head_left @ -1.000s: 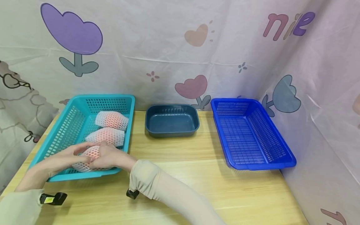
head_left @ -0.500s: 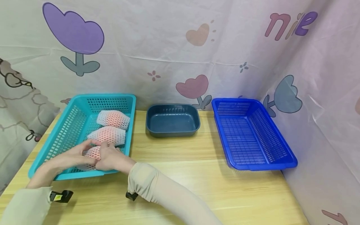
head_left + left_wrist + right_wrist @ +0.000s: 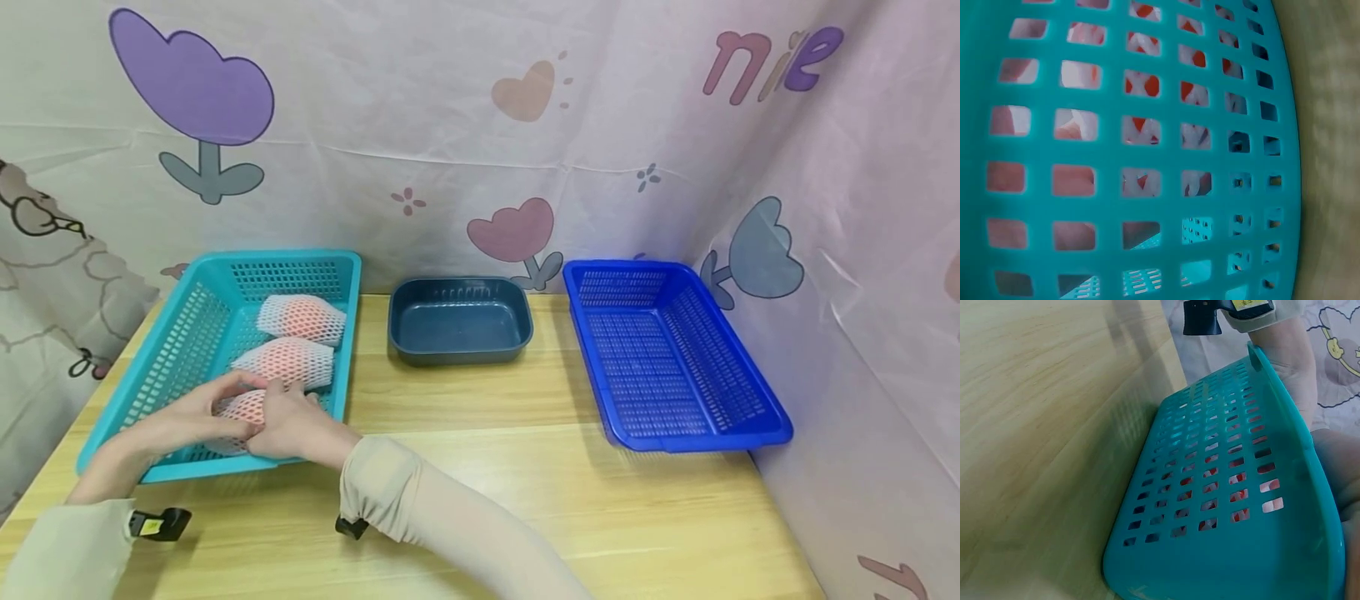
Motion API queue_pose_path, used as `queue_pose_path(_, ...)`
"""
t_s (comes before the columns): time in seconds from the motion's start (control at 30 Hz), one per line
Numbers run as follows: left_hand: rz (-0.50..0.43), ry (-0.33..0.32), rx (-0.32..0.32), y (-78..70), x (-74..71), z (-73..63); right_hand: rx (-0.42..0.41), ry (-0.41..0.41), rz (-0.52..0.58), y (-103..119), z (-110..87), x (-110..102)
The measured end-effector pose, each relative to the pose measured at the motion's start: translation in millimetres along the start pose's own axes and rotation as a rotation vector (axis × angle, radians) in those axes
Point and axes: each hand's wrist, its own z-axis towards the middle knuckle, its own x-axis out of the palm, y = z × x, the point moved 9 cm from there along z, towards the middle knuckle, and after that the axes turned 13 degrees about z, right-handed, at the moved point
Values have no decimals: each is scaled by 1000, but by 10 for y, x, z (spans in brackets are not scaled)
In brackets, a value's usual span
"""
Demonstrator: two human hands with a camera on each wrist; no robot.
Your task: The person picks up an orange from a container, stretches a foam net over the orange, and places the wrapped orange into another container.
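In the head view, a reddish round item (image 3: pixel 242 407) in white foam netting, probably a fruit, lies at the near end of the turquoise basket (image 3: pixel 217 473). My left hand (image 3: pixel 183 421) curves its thumb and fingers round its left side. My right hand (image 3: pixel 296 423) holds it from the right and covers much of it. Two similar netted items, a middle one (image 3: pixel 288 360) and a far one (image 3: pixel 302 318), lie beyond the hands. Both wrist views look mostly at the basket's perforated wall (image 3: pixel 1169 153), with red and white netting showing through the holes.
A dark blue-grey tray (image 3: pixel 460 357) stands at the back middle of the wooden table (image 3: pixel 480 467). To the right is a blue basket (image 3: pixel 660 444). A printed cloth (image 3: pixel 420 100) hangs behind and along the right side.
My left hand has shifted slightly right and closer to my right hand around the nearest netted item. Over the last half second both hands have stayed nearly still. The baskets have not moved.
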Motion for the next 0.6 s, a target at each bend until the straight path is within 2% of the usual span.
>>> queue_pose_path(0.13, 22, -12, 25, -8, -12, 5, -5, -30, -7, 8, -13, -16)
queue_pose_path(0.23, 55, -32, 24, -34, -34, -5, -42, -50, -36, 48, -58, -55)
queue_pose_path(0.37, 184, -92, -2, -92, -104, -37, -131, -60, -143, 138, -151, -114)
queue_pose_path(0.47, 329, -170, -1, -246, -191, -60, -210, -102, -245, 214, -251, -228)
queue_pose_path(0.6, 508, -317, 4, -650, -306, -73, -330, -241, -332, 263, -446, -568)
